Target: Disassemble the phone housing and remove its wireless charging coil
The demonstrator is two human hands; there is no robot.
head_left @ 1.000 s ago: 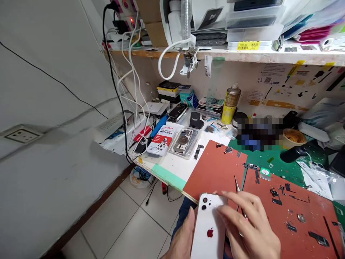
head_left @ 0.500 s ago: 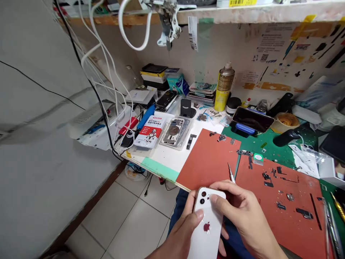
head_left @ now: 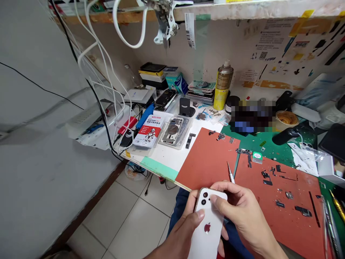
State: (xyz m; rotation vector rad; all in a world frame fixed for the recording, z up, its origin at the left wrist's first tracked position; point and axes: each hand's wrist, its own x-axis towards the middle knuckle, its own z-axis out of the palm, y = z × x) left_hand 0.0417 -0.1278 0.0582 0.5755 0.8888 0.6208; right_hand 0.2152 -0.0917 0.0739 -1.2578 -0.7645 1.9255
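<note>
Holding a white phone [head_left: 207, 223] back-up at 6 o'clock, just off the near edge of the desk [head_left: 172, 158]. Left hand [head_left: 183, 233] wrapped round the lower half, thumb flat on the back just beside the logo, other fingers curled underneath. Right hand [head_left: 242, 216] closed over the top right corner, index finger laid next to the camera, gripping a screwdriver [head_left: 230, 173] in the same fist with the tip poking out toward 12. Guessing somewhere around midway, maybe less: loads of small parts [head_left: 302, 211] spread over the red mat [head_left: 210, 158] from 12 round to 3 of the phone, none of them inside, so plenty left out. Can't tell from this side about the screen or any screws. Looks clean otherwise: glossy white back, no cracks showing, two black lenses top left, red logo in the middle, rounded corners. Also spotted a bare housing [head_left: 175, 130] over at 11 and a spray can [head_left: 222, 86] up at 12, both well apart from the hands
</note>
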